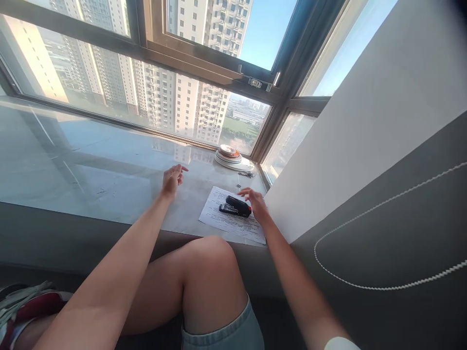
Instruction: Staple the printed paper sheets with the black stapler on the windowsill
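A black stapler (236, 206) lies on printed sheets of paper (215, 222) on a glossy windowsill (146, 189), its open end facing nine o'clock and its red-marked end facing three. The two hands are well apart. At the red end, on the stapler's three o'clock side, is the right hand (254, 202), its fingers loosely bent and spaced apart, reaching toward ten o'clock above that end; whether they touch it I cannot tell. The left hand (172, 180) is at about ten o'clock from the stapler, clear of the paper, index finger pointing toward three and the others curled in; I cannot tell how tightly they close.

At twelve o'clock from the stapler, a pile of round, dish-like things (229, 158) sits near the window frame (255, 92). A small dark tangle (246, 174) lies at one o'clock. A bare knee (209, 250) rises at seven o'clock, and a beaded cord (394, 288) hangs in a loop at four.
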A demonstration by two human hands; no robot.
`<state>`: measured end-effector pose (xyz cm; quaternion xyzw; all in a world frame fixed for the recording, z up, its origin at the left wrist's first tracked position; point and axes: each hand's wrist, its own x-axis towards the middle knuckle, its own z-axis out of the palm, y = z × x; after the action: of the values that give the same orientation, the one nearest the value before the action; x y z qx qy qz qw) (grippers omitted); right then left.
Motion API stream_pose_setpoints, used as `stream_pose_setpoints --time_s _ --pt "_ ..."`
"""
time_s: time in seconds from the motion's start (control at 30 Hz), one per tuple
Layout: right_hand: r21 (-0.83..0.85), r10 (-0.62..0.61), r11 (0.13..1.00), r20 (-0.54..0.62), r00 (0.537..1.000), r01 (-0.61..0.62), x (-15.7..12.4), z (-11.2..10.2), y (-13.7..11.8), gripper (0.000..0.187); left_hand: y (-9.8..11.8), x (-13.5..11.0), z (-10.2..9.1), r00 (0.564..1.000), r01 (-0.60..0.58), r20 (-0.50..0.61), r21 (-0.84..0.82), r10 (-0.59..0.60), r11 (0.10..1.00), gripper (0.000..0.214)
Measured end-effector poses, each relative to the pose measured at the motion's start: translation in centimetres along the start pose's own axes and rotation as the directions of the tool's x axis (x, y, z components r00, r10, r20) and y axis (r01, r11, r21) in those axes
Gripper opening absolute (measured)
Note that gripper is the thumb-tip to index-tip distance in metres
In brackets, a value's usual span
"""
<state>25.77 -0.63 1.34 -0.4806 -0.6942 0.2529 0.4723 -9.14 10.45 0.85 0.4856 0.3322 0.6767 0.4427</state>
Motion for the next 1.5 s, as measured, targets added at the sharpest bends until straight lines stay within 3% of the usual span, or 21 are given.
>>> stream_pose_setpoints --time_s 0.07,0.1,0.23,0.33,0.47,0.57,0.7,0.83,0.93,1.07,1.27,1.4,1.5 --pt "-0.065 0.017 0.997 -0.221 0.975 -0.032 1.7 0.0 1.3 0.057 0.1 0.1 -0.1 0.999 -0.004 -0.053 -0.055 0.001 0.998 0.038" --pt "-0.142 0.002 0.989 -0.246 0.969 -0.038 2.4 0.0 2.0 0.054 0.3 0.2 -0.2 0.996 -0.003 -0.089 -0.094 -0.006 0.996 0.036" --pt "-0.492 -0.107 0.866 -0.013 0.994 0.087 4.2 0.4 4.4 0.041 1.2 0.6 -1.2 0.966 0.008 -0.237 -0.388 -0.108 0.922 0.033" --pt "-0.62 0.045 0.784 0.109 0.993 0.032 4.9 1.2 5.3 0.05 2.0 0.6 -2.5 0.958 -0.014 -0.235 -0.614 -0.165 0.789 0.044" --pt "-0.707 0.254 0.707 0.239 0.937 -0.011 6.6 3.4 4.7 0.06 2.8 -0.1 -3.5 0.981 -0.035 -0.155 -0.741 -0.119 0.67 0.056" --pt "-0.718 0.285 0.695 0.327 0.901 0.041 9.0 6.8 3.3 0.064 3.2 -0.5 -3.5 0.988 -0.006 -0.103 -0.772 -0.115 0.636 0.058" --pt "-0.691 0.247 0.712 0.412 0.877 0.124 12.9 13.3 1.3 0.062 3.5 -0.7 -3.8 0.994 0.02 -0.054 -0.782 -0.1 0.623 0.058" --pt "-0.662 0.225 0.731 0.46 0.859 0.163 15.7 19.1 -0.2 0.059 3.6 -0.7 -5.0 0.994 -0.096 -0.108 -0.788 0.018 0.608 0.06" --pt "-0.634 0.192 0.747 0.493 0.849 0.199 16.5 21.3 -1.0 0.057 3.5 -0.6 -5.6 0.989 -0.149 -0.115 -0.801 0.096 0.579 0.061" --pt "-0.611 0.128 0.761 0.47 0.874 0.217 16.1 21.6 -1.2 0.061 3.2 -0.6 -5.6 0.994 -0.101 -0.059 -0.796 0.088 0.596 0.063" --pt "-0.607 0.141 0.781 0.403 0.904 0.149 13.9 19.1 -0.5 0.063 3.5 -0.4 -5.5 0.998 -0.061 -0.037 -0.774 0.052 0.63 0.062" --pt "-0.63 0.165 0.768 0.367 0.916 0.114 11.9 16.2 0.2 0.061 3.8 -0.1 -4.3 0.998 -0.024 -0.059 -0.667 -0.02 0.745 0.057" --pt "-0.649 0.191 0.758 0.324 0.927 0.071 10.5 14.2 0.4 0.057 3.1 0.0 -2.7 0.991 -0.002 -0.117 -0.455 -0.058 0.89 0.055"
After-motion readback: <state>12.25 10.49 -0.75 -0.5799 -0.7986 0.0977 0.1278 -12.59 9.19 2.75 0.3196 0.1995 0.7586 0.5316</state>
